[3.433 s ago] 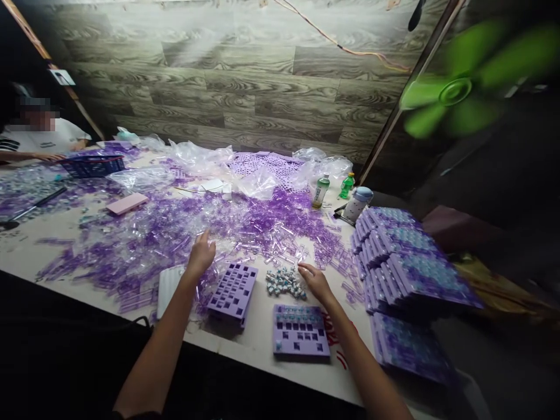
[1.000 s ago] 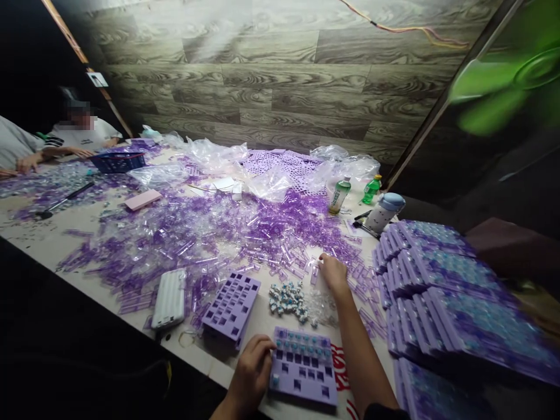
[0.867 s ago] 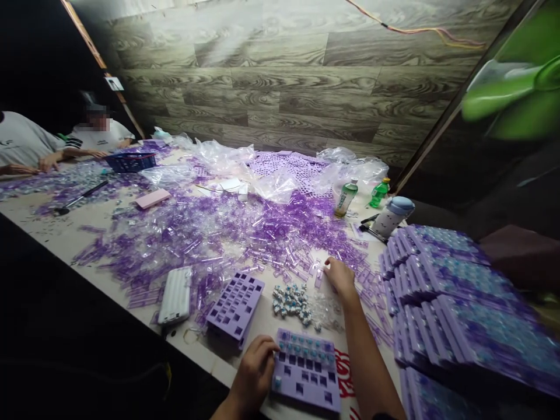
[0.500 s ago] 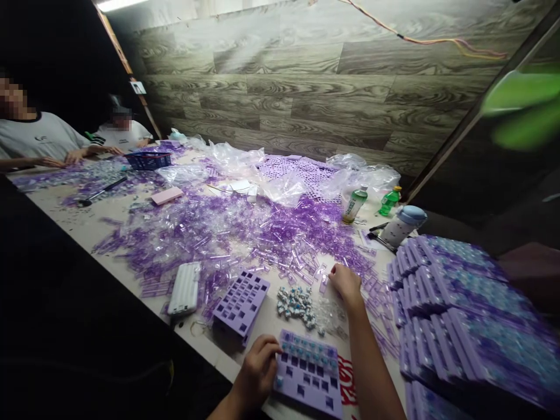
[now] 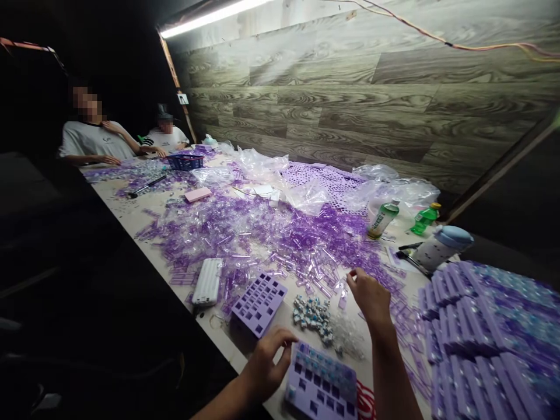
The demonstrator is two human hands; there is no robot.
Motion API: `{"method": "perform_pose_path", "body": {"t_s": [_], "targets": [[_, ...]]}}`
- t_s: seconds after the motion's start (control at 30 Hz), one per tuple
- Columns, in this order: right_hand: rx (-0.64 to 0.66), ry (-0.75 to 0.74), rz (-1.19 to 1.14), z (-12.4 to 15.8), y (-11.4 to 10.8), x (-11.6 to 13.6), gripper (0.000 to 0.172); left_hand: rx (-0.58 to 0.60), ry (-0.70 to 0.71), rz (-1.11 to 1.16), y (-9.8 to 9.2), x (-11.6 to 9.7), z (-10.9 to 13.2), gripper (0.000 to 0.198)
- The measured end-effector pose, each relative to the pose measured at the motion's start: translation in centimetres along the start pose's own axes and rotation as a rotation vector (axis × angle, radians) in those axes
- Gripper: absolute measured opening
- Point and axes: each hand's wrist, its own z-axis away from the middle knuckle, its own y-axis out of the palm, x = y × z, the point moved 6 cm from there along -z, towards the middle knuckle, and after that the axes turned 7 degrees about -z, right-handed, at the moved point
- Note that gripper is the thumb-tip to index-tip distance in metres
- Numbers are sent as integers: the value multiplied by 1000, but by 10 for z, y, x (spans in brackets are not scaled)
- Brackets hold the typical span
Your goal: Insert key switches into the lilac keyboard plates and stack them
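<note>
A purple keyboard plate point(image 5: 321, 382) lies at the table's near edge, its upper rows filled with light-blue switches and its lower square holes mostly bare. At its upper left corner, my left hand point(image 5: 270, 360) has curled fingers gripping the edge. My right hand point(image 5: 371, 296) is beyond the plate to the right, thumb and fingertips pinched; whatever is between them is too small to make out. Just left of those fingertips lies a clear purple strip point(image 5: 343, 298). Between the hands sit a heap of small switches point(image 5: 312, 315) and a pile of clear caps point(image 5: 347, 337).
Stacked filled plates point(image 5: 464, 326) rise on the right. Behind them stand a blue-lidded flask point(image 5: 444, 248) and green bottles point(image 5: 383, 219). Another holed plate point(image 5: 260, 303) and a white device point(image 5: 208, 282) lie left. Loose purple strips point(image 5: 245, 227) cover the middle; two co-workers sit far left.
The view has turned left, so things appear farther right. My right hand has drawn slightly away from the purple strip. My left hand has slid towards the plate's upper corner. A co-worker's hand has risen.
</note>
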Motion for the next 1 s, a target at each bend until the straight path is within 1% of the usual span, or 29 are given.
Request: {"method": "perform_pose_path", "body": {"t_s": [0.03,0.07,0.13,0.17,0.23,0.3,0.4,0.5,0.57,0.63,0.7,0.77,0.9,1.0], "targets": [[-27,-85,-56,10,-9,17,19,20,-85,82,-3,1,-6,20],[-30,-193,-132,23,-17,36,16,50,-169,186,-3,1,-11,25],[25,-387,-281,53,-26,74,13,101,-311,412,-3,0,-19,42],[65,-470,-337,69,-28,91,13,120,-350,508,-2,-2,-22,49],[106,-625,-415,98,-32,117,16,123,-370,623,-4,-8,-27,55],[122,-723,-439,118,-33,132,15,102,-354,647,-8,-15,-29,50],[145,-757,-455,129,-33,139,11,103,-355,630,-13,-23,-26,44],[180,-749,-476,128,-34,137,8,122,-389,569,-17,-27,-22,44],[180,-751,-464,127,-36,137,7,105,-397,506,-21,-27,-21,45],[210,-789,-437,129,-37,139,11,88,-386,447,-26,-28,-20,47],[270,-841,-422,132,-35,142,19,80,-366,371,-31,-29,-20,51],[323,-858,-425,133,-33,144,23,74,-349,285,-35,-30,-20,58],[410,-836,-451,133,-28,144,23,84,-334,203,-37,-29,-18,65],[436,-841,-461,134,-26,145,21,98,-332,196,-36,-29,-16,65]]}}
